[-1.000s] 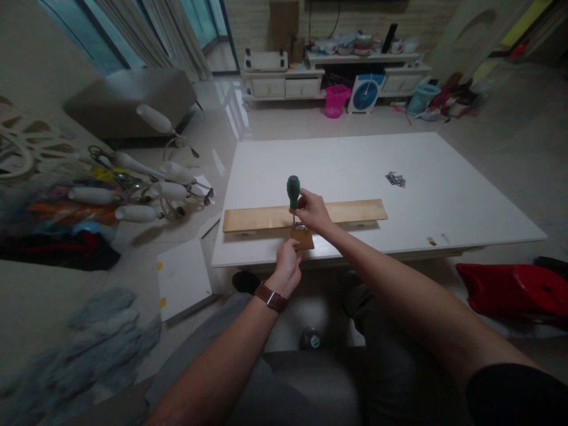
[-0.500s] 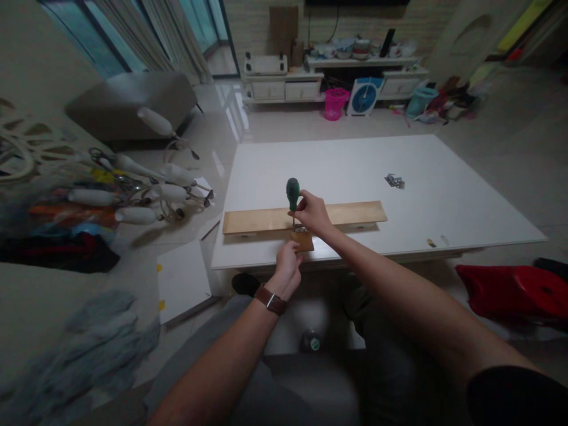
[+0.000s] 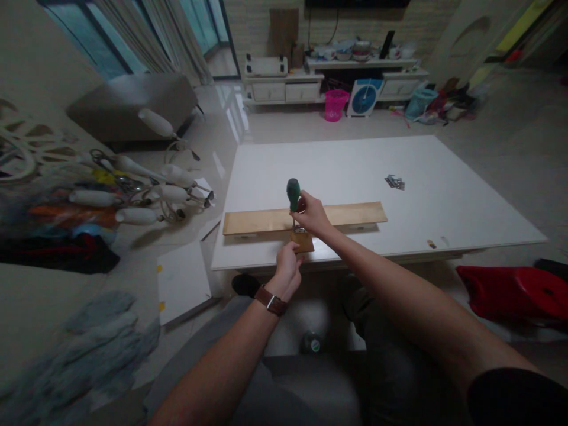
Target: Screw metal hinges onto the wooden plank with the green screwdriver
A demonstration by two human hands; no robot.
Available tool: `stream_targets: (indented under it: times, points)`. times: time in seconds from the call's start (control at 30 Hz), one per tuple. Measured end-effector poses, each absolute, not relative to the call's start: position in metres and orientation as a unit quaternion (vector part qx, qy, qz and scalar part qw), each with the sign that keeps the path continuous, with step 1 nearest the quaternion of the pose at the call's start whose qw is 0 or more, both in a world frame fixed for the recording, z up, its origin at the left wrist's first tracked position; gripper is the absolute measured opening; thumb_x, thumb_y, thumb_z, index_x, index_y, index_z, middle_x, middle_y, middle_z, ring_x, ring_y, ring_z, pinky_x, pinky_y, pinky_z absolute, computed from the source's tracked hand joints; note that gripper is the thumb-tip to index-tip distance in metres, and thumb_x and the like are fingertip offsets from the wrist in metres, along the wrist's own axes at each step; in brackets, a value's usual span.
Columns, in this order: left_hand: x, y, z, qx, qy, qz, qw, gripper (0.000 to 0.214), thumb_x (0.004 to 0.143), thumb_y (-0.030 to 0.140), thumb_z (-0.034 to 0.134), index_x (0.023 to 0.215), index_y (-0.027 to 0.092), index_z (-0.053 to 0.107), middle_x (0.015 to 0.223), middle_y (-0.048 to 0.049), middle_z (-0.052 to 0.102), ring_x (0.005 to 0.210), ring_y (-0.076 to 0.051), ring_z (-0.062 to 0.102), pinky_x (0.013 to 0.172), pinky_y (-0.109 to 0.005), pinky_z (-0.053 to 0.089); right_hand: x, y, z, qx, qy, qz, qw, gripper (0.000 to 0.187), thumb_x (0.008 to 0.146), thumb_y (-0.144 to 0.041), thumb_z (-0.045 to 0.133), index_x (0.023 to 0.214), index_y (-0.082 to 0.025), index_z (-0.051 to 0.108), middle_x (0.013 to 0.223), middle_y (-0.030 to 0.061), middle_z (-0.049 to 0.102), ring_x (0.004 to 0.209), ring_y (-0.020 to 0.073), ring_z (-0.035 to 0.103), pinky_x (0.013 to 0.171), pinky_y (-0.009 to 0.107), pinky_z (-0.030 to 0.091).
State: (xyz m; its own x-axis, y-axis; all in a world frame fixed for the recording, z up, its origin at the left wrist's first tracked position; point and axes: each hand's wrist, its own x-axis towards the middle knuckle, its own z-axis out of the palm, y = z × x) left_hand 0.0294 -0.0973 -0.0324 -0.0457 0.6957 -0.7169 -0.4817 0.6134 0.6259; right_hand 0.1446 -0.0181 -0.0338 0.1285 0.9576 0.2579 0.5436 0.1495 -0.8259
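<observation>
A green-handled screwdriver (image 3: 293, 194) stands upright, its tip down at a small metal hinge (image 3: 299, 229). My right hand (image 3: 312, 214) is closed, fingers pinched round the lower part of the screwdriver. Beneath it lies a long pale wooden board (image 3: 255, 222), slightly raised off the white table. A small brown wooden block (image 3: 304, 241) sits at the board's near edge by the hinge. My left hand (image 3: 288, 263), with a brown strap on the wrist, is closed on the near-left corner of this block. The screw under the tip is too small to make out.
The white table (image 3: 337, 165) carries a pile of metal hinges (image 3: 394, 181) at its right and a small yellow-black item (image 3: 431, 243) near the front edge. A white panel (image 3: 184, 281) lies left, below a lamp (image 3: 168, 192). A red stool (image 3: 519, 293) is at right.
Almost nothing differs. Both hands, the screwdriver and the board keep their places, with only a very slight shift of the whole view.
</observation>
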Motion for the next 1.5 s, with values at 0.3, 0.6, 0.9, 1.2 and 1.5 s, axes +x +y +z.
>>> stream_targets:
  times: [0.3, 0.6, 0.9, 1.2, 1.5]
  points:
    - [0.0286, -0.0973, -0.0356, 0.105, 0.584, 0.428, 0.681, 0.012, 0.07, 0.009, 0.06, 0.07, 0.019, 0.054, 0.083, -0.0012, 0.063, 0.086, -0.015, 0.058, 0.079, -0.031, 0.043, 0.1455, -0.0202, -0.0265, -0.642, -0.584, 0.23, 0.439, 0.035, 0.068, -0.017, 0.085, 0.095, -0.024, 0.064, 0.065, -0.0081, 0.061, 0.063, 0.0148, 0.057, 0.065, 0.027, 0.043]
    - [0.0286, -0.0967, -0.0376, 0.106, 0.582, 0.43, 0.682, 0.012, 0.072, 0.008, 0.059, 0.07, 0.018, 0.054, 0.087, -0.0015, 0.063, 0.086, -0.015, 0.057, 0.076, -0.03, 0.043, 0.1424, -0.0185, -0.0288, -0.613, -0.604, 0.258, 0.439, 0.027, 0.073, -0.011, 0.075, 0.097, -0.021, 0.068, 0.069, -0.0063, 0.063, 0.066, 0.0139, 0.059, 0.067, 0.026, 0.042]
    - [0.0288, -0.0965, -0.0364, 0.101, 0.588, 0.431, 0.677, 0.014, 0.073, 0.006, 0.058, 0.069, 0.018, 0.054, 0.086, -0.0012, 0.062, 0.086, -0.015, 0.056, 0.077, -0.031, 0.044, 0.1415, -0.0203, -0.0287, -0.598, -0.593, 0.29, 0.454, 0.039, 0.07, -0.013, 0.079, 0.104, -0.023, 0.064, 0.072, -0.0071, 0.065, 0.068, 0.0154, 0.065, 0.068, 0.027, 0.049]
    - [0.0297, -0.0957, -0.0389, 0.097, 0.587, 0.43, 0.679, 0.014, 0.071, 0.007, 0.059, 0.07, 0.019, 0.054, 0.082, -0.0002, 0.062, 0.085, -0.015, 0.057, 0.076, -0.031, 0.043, 0.1435, -0.0187, -0.0295, -0.617, -0.611, 0.241, 0.434, 0.04, 0.074, -0.01, 0.075, 0.11, -0.023, 0.065, 0.072, -0.0054, 0.068, 0.069, 0.0165, 0.065, 0.068, 0.028, 0.045]
    - [0.0286, -0.0965, -0.0405, 0.11, 0.577, 0.431, 0.685, 0.012, 0.07, 0.01, 0.061, 0.071, 0.019, 0.054, 0.084, -0.001, 0.064, 0.085, -0.016, 0.059, 0.077, -0.031, 0.043, 0.1452, -0.0184, -0.0333, -0.604, -0.617, 0.247, 0.44, 0.032, 0.076, -0.014, 0.072, 0.103, -0.023, 0.059, 0.075, -0.0052, 0.063, 0.068, 0.0162, 0.063, 0.067, 0.028, 0.045]
